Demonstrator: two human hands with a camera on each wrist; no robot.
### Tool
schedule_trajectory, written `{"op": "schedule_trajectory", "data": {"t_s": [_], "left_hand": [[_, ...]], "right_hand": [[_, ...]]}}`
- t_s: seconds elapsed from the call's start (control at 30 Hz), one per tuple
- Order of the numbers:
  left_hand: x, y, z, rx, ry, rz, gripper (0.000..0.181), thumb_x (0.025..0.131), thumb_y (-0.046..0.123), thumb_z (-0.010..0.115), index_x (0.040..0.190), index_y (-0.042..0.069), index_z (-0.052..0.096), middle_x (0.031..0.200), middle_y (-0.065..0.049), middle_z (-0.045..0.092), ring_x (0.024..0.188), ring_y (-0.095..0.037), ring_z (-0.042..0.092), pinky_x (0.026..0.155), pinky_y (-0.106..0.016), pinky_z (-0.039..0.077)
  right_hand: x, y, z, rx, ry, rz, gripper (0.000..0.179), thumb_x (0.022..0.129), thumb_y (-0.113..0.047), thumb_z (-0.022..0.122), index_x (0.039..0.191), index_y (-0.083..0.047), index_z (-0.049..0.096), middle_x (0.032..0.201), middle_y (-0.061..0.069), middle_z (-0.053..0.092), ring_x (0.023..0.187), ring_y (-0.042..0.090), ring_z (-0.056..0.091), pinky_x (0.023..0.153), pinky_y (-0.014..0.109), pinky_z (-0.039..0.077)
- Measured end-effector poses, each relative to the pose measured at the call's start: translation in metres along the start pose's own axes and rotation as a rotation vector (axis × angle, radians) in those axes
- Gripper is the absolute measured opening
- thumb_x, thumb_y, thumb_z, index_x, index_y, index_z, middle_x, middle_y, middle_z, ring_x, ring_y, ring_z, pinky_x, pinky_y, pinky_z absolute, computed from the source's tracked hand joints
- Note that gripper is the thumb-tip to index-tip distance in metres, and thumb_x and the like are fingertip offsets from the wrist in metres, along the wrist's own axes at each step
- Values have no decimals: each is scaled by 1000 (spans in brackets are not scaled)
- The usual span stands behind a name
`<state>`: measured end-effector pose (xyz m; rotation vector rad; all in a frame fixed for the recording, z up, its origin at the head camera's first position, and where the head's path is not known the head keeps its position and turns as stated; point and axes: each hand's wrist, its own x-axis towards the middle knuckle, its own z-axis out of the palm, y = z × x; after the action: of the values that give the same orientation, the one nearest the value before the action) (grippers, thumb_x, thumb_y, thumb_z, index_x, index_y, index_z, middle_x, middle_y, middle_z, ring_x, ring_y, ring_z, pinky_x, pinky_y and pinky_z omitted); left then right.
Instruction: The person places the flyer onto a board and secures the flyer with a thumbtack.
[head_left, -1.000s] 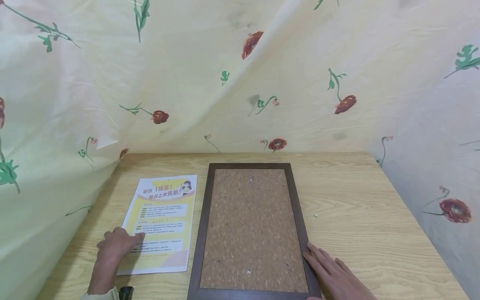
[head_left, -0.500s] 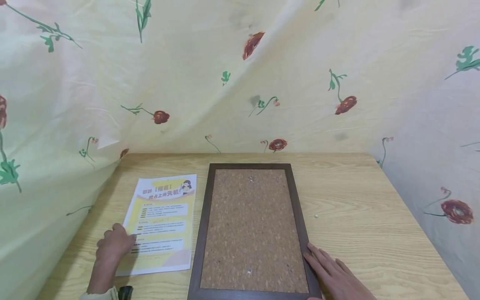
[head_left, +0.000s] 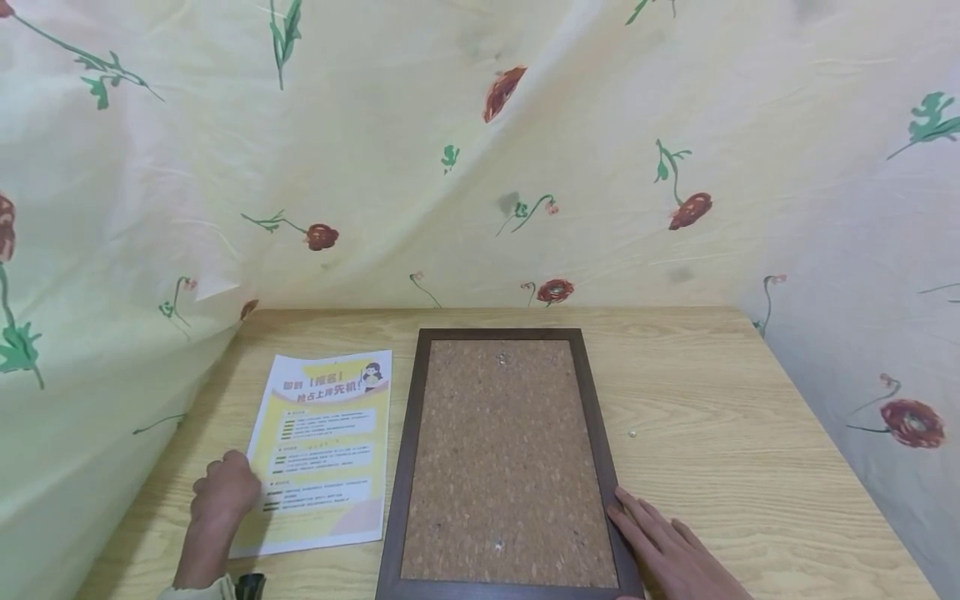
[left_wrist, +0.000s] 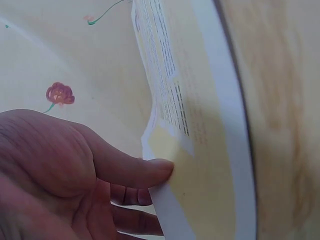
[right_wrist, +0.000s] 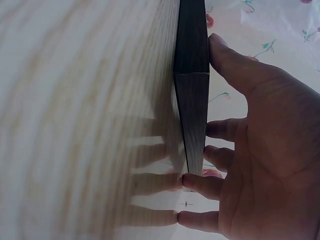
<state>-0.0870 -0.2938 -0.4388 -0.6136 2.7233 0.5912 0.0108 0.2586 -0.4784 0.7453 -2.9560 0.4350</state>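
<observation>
Left hand (head_left: pixel 227 490): thumb, stretched out over the sheet (head_left: pixel 330 442) a second ago, has drawn back to its left edge, uncovering some print (head_left: pixel 281 483). Sheet turned slightly counterclockwise; its lower right corner now lies nearer the board (head_left: pixel 510 467).

A black piece (head_left: pixel 251 586) adjoins the cream left sleeve (head_left: pixel 198 592).

Wood-grain table (head_left: pixel 712 375), bearing printed sheet (head_left: pixel 322 458), framed corkboard (head_left: pixel 506 458), tiny object (head_left: pixel 632 433)
</observation>
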Motion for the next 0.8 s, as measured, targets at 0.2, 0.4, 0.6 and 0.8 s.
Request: {"op": "schedule_trajectory", "data": {"t_s": [0.2,0.4,0.6,0.8], "left_hand": [[-1,1,0,-22,20,4,20,95,-4,39,104,-21,40,87,-32,47,76,-43,52,60,-43,46],[0,1,0,-41,16,-10,23,96,-3,37,109,-22,39,87,-31,48,75,-39,53,58,-38,45],[0,1,0,-78,27,-16,30,98,-1,37,117,-24,35,88,-30,49,74,-35,54,56,-36,44],[-2,3,-1,-106,51,-6,35,100,1,34,124,-24,31,89,-32,50,71,-34,54,54,-35,43]], "right_hand": [[0,0,-1,18,-10,3,90,78,-69,67,143,-8,50,150,13,42,125,41,51,82,61,47],[0,-1,-2,17,-23,4,92,78,-70,66,144,-8,50,151,13,41,125,42,51,83,61,47],[-1,1,-1,-3,-9,-6,95,76,-73,66,143,-8,49,151,13,42,125,41,51,83,59,48],[-1,2,-1,6,-10,-5,99,73,-76,66,144,-9,47,152,13,40,125,42,51,83,61,48]]}}
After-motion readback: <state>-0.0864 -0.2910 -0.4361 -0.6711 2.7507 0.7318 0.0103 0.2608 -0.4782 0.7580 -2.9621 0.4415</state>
